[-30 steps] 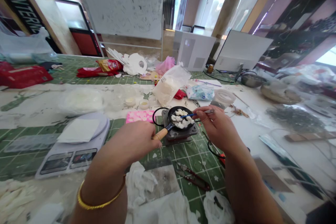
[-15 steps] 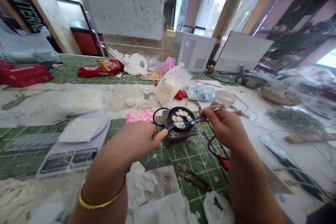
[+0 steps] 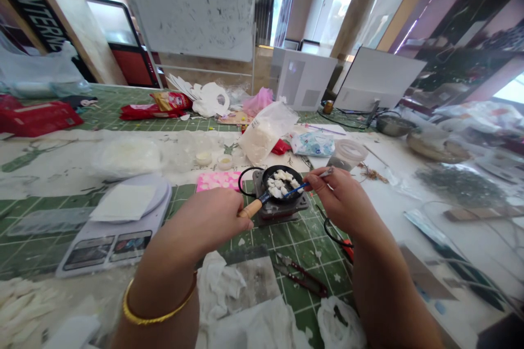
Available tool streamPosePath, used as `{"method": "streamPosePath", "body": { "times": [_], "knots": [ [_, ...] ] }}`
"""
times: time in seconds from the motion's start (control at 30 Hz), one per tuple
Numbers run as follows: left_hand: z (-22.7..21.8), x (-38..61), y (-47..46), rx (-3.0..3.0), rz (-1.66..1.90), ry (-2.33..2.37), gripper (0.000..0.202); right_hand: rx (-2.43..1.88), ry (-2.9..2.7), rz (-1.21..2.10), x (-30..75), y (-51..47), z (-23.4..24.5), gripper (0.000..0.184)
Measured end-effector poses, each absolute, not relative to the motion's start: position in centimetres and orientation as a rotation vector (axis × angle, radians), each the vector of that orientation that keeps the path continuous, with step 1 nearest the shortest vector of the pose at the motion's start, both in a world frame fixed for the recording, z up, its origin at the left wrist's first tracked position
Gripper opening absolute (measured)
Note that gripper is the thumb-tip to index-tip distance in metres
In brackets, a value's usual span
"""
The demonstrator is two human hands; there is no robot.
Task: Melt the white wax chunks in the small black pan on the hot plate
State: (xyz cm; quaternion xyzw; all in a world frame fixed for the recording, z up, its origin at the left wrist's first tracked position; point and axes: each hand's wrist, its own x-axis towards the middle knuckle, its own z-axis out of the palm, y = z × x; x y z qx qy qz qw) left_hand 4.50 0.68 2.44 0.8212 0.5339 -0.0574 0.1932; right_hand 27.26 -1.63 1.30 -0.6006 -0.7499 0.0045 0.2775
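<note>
A tiny black frying pan (image 3: 297, 176) with small white pieces (image 3: 281, 184) in it sits on a miniature dark stove (image 3: 282, 211) in the middle of the table. My left hand (image 3: 210, 216) is closed round the pan's wooden handle (image 3: 251, 208). My right hand (image 3: 338, 196) pinches a thin blue-tipped utensil (image 3: 301, 187), whose tip rests among the white pieces at the pan's near side.
A white kitchen scale (image 3: 118, 223) lies left of my left arm. Small scissors (image 3: 301, 274) and crumpled tissue (image 3: 229, 289) lie near the front. A bag of white grains (image 3: 264, 133), small cups (image 3: 213, 159), a pink mould (image 3: 216, 180) and a clear tub (image 3: 347, 154) stand behind the pan.
My right hand has drawn the blue utensil's tip from the pan's far side down to its near left side. The left hand has kept still on the handle.
</note>
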Motion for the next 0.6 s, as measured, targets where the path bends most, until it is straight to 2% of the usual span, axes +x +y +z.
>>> {"method": "streamPosePath", "body": {
  "times": [0.13, 0.6],
  "knots": [
    [2.57, 4.59, 0.61, 2.31, -0.158, 1.49, 0.031, -1.589, -1.913, -0.074, 27.2, -1.71, 1.25, 0.024],
    [2.34, 4.6, 0.7, 2.337, -0.147, 1.488, 0.032, -1.622, -1.967, -0.027, 26.64, -0.9, 0.67, 0.028]
  ]
}}
